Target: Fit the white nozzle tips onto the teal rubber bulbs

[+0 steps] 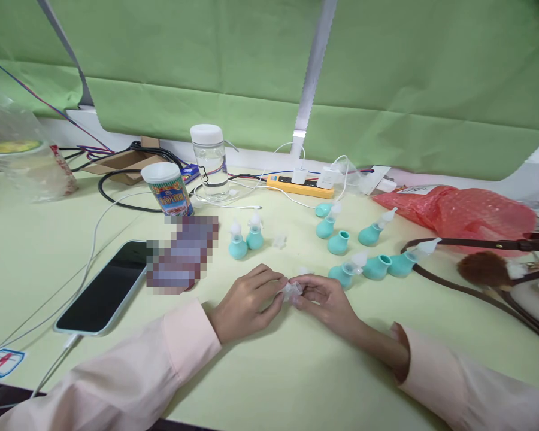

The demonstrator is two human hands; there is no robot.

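My left hand (251, 302) and my right hand (326, 302) meet over the table, fingers pinched on a small clear plastic nozzle piece (291, 291) between them. Its far parts are covered by my fingers. Beyond my left hand, two teal squeeze bulbs with clear tips, like nasal aspirators (238, 244), stand upright side by side. Small clear plastic bits (279, 240) lie right of them. Around my right hand are several more teal bulbs; one fitted bulb (340, 275) lies closest. An open-necked bulb (376, 267) and another open bulb (338, 243) have no tip.
A phone (105, 287) on a charging cable lies at left, near a printed paper cup (167, 188) and a water bottle (210, 164). An orange power strip (300, 186) runs along the back. A red plastic bag (467, 212) and a brown strap (458, 290) are at right.
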